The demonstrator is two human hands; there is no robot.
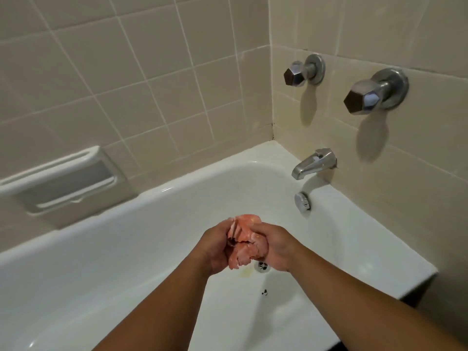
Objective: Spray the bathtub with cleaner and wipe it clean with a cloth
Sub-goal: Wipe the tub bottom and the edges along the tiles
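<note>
Currently I see both hands meeting low in the centre of the frame, inside the tub [162,191]. The left hand [215,245] is curled round the left side of a bunched pink cloth [244,239], and the right hand [274,247] grips its right side. The cloth is squeezed between them, with its top and a ragged lower end sticking out. From here I cannot tell whether the cloth touches the tub floor.

Just below the right hand, partly hidden by it, is the drain [263,266], with a faint yellowish stain [247,274] beside it and a small dark speck [265,292] lower down.

On the right wall, a metal spout [311,163] juts over the tub's end, with a round overflow plate [302,201] under it. Two faceted knobs [295,76] [362,101] stand out from the tiles [152,72] in the upper right. A recessed soap dish [63,181] is set into the wall at the left edge.
</note>
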